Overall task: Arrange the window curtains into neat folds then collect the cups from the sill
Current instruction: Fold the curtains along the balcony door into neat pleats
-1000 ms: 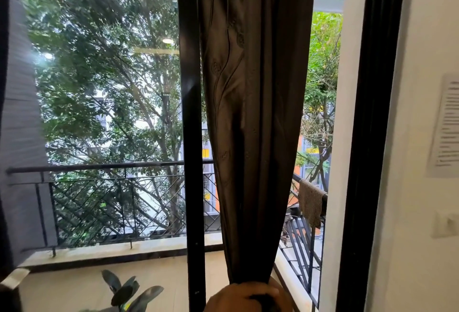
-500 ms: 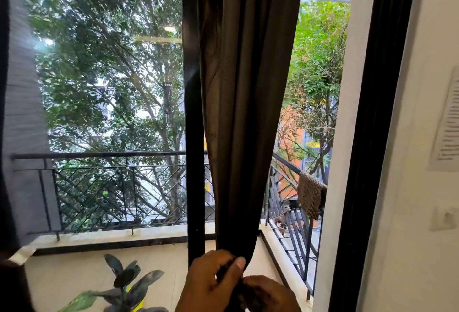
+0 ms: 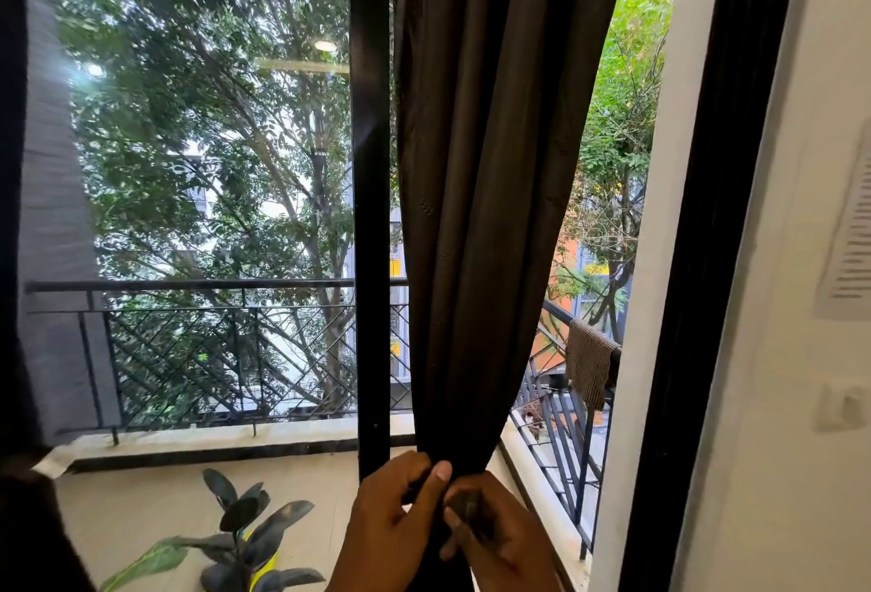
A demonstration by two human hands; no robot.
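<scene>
We were on the folding step, our left hand (image 3: 391,516) and right hand (image 3: 495,539) both clamped on the gathered dark curtain (image 3: 490,214) beside the window frame (image 3: 370,214); next we judged the pleats needed evening, no cups visible.

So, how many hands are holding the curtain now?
2. The left hand grips the gathered curtain from its left side; the right hand grips it from the right, both at the bottom of the picture.
</scene>
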